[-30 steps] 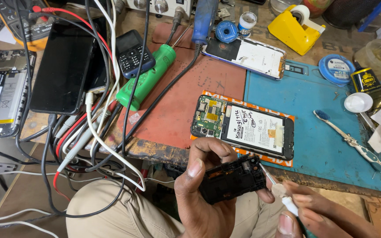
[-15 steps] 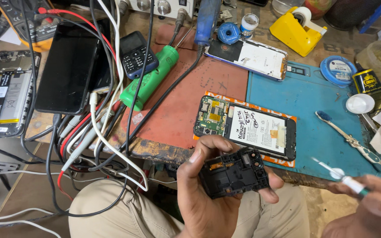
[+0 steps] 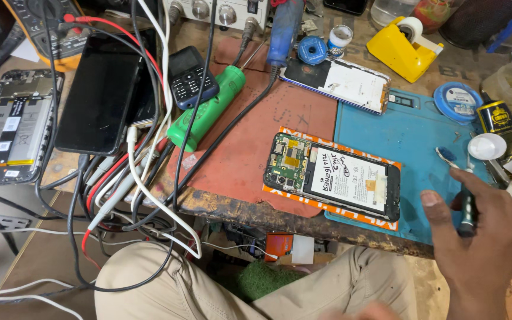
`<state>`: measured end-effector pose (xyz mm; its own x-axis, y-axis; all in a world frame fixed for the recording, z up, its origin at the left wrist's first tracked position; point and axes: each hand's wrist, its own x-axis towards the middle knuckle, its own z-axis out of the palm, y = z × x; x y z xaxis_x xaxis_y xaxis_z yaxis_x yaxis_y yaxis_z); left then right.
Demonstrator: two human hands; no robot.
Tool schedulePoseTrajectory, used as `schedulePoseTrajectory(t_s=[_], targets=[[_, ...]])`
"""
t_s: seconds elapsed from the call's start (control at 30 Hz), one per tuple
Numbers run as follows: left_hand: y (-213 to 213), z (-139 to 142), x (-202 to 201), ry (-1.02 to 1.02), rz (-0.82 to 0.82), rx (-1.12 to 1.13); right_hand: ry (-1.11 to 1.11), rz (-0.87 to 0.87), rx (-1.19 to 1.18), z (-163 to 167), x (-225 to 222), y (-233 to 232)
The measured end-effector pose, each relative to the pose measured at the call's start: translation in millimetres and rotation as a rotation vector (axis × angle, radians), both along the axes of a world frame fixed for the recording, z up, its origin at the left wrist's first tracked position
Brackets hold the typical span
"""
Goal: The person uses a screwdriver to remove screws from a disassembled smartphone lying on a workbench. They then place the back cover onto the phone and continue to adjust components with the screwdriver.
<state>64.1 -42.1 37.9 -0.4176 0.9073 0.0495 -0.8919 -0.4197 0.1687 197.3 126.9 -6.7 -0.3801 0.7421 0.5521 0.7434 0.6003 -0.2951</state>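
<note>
My right hand [image 3: 487, 243] hovers over the blue mat [image 3: 422, 136] at the right, fingers closed on a slim dark-handled tool [image 3: 466, 214]. Just left of it lies an opened phone [image 3: 333, 176], back off, its circuit board and white-labelled battery showing, resting on an orange sheet. Metal tweezers [image 3: 445, 157] lie on the mat beside my fingers. Only a blurred sliver of my left hand [image 3: 360, 312] shows at the bottom edge above my lap; whether it holds anything is hidden.
A red mat [image 3: 250, 142] holds a green cylinder [image 3: 205, 115] and many cables [image 3: 137, 178]. A keypad phone [image 3: 191, 77], a dark phone [image 3: 102, 95], an open phone frame [image 3: 10, 133], another opened phone [image 3: 342, 83], a yellow tape dispenser [image 3: 401, 47] and a small can [image 3: 499, 121] lie around.
My left hand with the black phone part has dropped out of view below the bench. My right hand has risen to the blue mat beside the tweezers.
</note>
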Motion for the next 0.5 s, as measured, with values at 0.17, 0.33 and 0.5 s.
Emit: schedulePoseTrajectory(t_s=[0.17, 0.33, 0.5], targets=[[10.1, 1.9, 7.1, 0.204, 0.096, 0.001, -0.257, -0.099, -0.021, 11.3, -4.0, 5.5], [30.5, 21.1, -28.7, 0.103, -0.112, -0.147, -0.031, -0.080, -0.057, 16.4, -13.2, -2.2], [13.2, -3.3, -18.2, 0.425, 0.053, -0.353, 0.244, 0.488, -0.014, 23.4, -0.7, -33.4]])
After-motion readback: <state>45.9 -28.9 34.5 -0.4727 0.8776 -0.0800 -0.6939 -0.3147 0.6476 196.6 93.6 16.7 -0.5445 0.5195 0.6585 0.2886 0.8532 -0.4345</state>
